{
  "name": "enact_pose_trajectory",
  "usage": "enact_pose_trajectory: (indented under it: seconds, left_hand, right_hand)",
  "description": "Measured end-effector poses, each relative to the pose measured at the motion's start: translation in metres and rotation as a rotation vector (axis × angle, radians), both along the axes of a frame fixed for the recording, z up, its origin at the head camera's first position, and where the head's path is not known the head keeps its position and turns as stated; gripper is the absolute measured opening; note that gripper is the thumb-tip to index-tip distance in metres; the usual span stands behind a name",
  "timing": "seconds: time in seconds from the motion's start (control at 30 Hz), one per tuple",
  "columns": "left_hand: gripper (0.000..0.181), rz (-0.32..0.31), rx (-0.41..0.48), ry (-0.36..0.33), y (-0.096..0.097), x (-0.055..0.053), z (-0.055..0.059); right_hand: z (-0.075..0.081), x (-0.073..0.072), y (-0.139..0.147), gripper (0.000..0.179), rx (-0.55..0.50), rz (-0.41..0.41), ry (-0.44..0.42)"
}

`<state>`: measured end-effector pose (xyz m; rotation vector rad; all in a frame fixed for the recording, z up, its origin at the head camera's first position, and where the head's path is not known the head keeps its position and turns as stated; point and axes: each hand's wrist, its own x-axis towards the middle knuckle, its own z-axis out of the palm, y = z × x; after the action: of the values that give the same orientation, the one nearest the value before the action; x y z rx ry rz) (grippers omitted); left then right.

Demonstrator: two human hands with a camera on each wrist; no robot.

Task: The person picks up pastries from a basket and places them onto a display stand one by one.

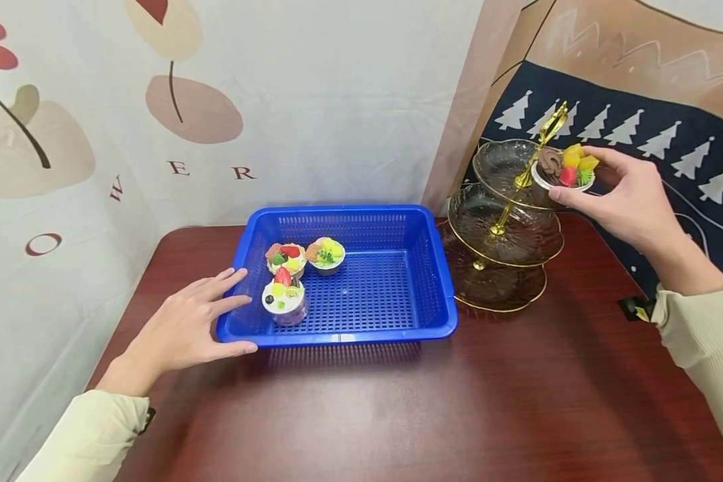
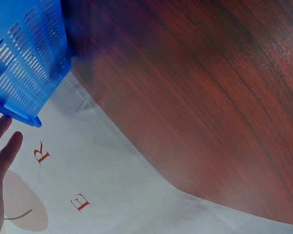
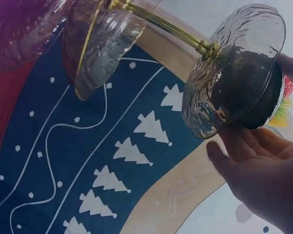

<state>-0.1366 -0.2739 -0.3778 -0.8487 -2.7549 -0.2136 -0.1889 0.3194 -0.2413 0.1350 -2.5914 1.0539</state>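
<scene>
My right hand [image 1: 629, 191] grips a toy dessert cup [image 1: 566, 171] topped with chocolate swirl, yellow fruit and a strawberry, at the top tier of a three-tier glass stand [image 1: 506, 221] with gold rims. In the right wrist view the dark cup [image 3: 256, 92] shows behind the clear top plate [image 3: 244, 29]; whether it rests on the plate I cannot tell. At the left end of a blue plastic basket [image 1: 373, 338], my left hand [image 1: 183, 321] lies with fingers spread over the rim. Three dessert cups sit inside: a strawberry one [image 1: 286, 258], a yellow-topped one [image 1: 327, 256] and a white-creamed one [image 1: 285, 301].
Basket and stand are on a dark red wooden table [image 1: 361, 415]. Behind stands a white printed cloth [image 1: 337, 100], and a dark cloth with white trees [image 1: 657, 144] hangs at the right. A small black item [image 1: 635, 309] lies near the right sleeve.
</scene>
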Motion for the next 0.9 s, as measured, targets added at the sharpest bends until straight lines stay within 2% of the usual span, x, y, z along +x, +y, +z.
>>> enact_pose_trajectory:
  seconds: [0.17,0.33,0.4,0.57,0.67,0.9]
  left_hand:
    - [0.078,0.0,0.002,-0.001,0.0,0.0,0.0]
    - [0.077,0.008,-0.004,-0.01,0.001,0.0,0.0]
    - [0.077,0.008,-0.006,-0.01,0.001,0.0,0.0]
    - [0.077,-0.005,0.0,-0.003,0.0,-0.001,0.0]
    - [0.077,-0.012,0.003,-0.002,0.0,-0.001,-0.001]
    - [0.077,-0.013,0.003,0.002,-0.001,-0.001,-0.001]
  right_hand:
    - [0.003,-0.001,0.002,0.074,0.067,-0.01,-0.039]
    - [0.008,0.0,0.002,0.08,0.07,-0.002,-0.061]
    - [0.009,0.001,0.0,0.079,0.056,-0.009,-0.03]
    - [0.017,0.006,-0.012,0.078,0.018,-0.024,0.139]
    - [0.025,0.011,-0.025,0.08,0.002,-0.003,0.214]
    - [0.042,0.021,-0.062,0.086,0.036,0.138,0.283]
